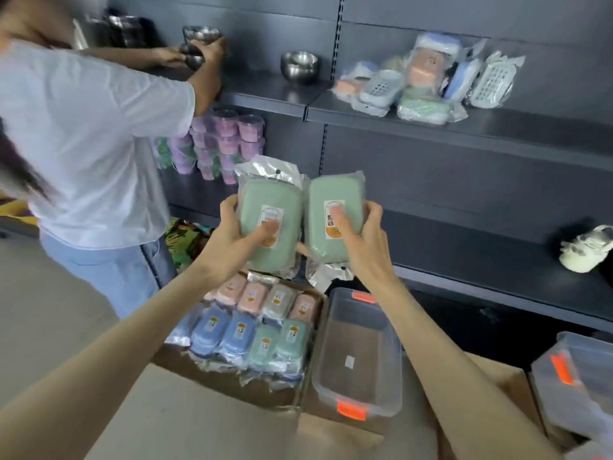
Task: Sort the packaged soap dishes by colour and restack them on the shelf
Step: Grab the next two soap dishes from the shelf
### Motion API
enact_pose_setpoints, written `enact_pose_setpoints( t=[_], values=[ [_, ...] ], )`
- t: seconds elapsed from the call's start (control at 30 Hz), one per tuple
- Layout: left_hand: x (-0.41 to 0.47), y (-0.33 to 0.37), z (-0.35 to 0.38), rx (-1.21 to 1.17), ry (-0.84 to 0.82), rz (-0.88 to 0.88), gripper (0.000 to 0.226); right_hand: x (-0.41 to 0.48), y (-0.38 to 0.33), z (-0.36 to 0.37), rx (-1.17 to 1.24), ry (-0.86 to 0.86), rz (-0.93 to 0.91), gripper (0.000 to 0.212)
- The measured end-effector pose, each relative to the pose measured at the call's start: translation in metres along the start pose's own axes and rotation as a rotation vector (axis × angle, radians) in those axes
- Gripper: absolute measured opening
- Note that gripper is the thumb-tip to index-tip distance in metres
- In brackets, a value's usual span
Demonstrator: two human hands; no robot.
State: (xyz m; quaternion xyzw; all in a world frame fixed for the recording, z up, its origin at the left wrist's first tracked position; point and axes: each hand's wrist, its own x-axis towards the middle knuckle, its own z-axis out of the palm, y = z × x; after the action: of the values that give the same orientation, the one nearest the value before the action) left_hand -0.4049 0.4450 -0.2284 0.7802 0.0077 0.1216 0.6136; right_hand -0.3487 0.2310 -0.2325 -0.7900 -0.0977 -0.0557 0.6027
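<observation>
Packaged soap dishes occupy 3 places: a cardboard box (pixel 272 398) near centre, the 2 hands, and the far shelf (pixel 497 124) at right.

1. Box: 8 wrapped dishes (pixel 252 327) are visible in 2 rows. The far row reads pink, pink, pale grey, pink. The near row reads blue, blue, green, green. Grouping by colour appears partial.
2. Left hand (pixel 232 234): it grips the left green dish (pixel 270 224), thumb laid across the label, fingers curled round the left edge.
3. Right hand (pixel 361 240): it grips the right green dish (pixel 331 220) in the same way, fingers curled round the right edge. The 2 dishes are held upright side by side, edges touching or almost so, above the box.
4. Shelf: a loose pile (pixel 421 84) of pink, blue, green and white dishes lies tilted and overlapping, unsorted.

Assessment: the task is at an early stage. 1 green pair is matched; no neat stack stands on the shelf.

Appearance: each dish is a rounded rectangle in pastel plastic, sealed in a clear crinkled bag with a white label.
</observation>
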Motion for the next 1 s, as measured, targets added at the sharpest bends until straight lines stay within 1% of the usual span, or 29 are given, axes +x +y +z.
enact_pose_setpoints(
  t=[0.13,0.27,0.33,0.4,0.47,0.53,0.67,0.73,0.8,0.93,1.0],
  values=[
    [0.000,-0.044,-0.055,0.050,0.030,-0.086,0.061,-0.007,0.013,0.065,-0.036,-0.053,0.053,0.061],
    [0.011,-0.094,-0.098,0.062,0.051,-0.168,0.066,0.001,0.040,0.119,-0.099,-0.061,0.112,0.066],
    [0.017,-0.119,-0.111,0.085,0.054,-0.209,0.069,0.009,0.058,0.142,-0.137,-0.083,0.143,0.062],
    [0.029,-0.147,-0.121,0.127,0.037,-0.257,0.064,0.018,0.077,0.165,-0.161,-0.092,0.175,0.056],
    [0.044,-0.175,-0.128,0.168,0.004,-0.304,0.061,0.028,0.097,0.185,-0.170,-0.100,0.205,0.054],
    [0.060,-0.204,-0.133,0.204,-0.018,-0.349,0.064,0.039,0.119,0.206,-0.187,-0.115,0.242,0.056],
    [0.090,-0.260,-0.138,0.264,-0.028,-0.448,0.062,0.057,0.167,0.241,-0.343,-0.128,0.319,0.071],
    [0.102,-0.291,-0.138,0.286,-0.066,-0.523,0.067,0.065,0.189,0.256,-0.385,-0.158,0.375,0.078],
    [0.112,-0.319,-0.137,0.321,-0.104,-0.592,0.070,0.071,0.210,0.272,-0.409,-0.188,0.458,0.079],
    [0.129,-0.364,-0.134,0.477,-0.196,-0.602,0.053,0.075,0.249,0.303,-0.506,-0.206,0.549,0.076],
    [0.137,-0.386,-0.133,0.534,-0.245,-0.626,0.051,0.077,0.269,0.316,-0.579,-0.212,0.566,0.076]
  ],
)
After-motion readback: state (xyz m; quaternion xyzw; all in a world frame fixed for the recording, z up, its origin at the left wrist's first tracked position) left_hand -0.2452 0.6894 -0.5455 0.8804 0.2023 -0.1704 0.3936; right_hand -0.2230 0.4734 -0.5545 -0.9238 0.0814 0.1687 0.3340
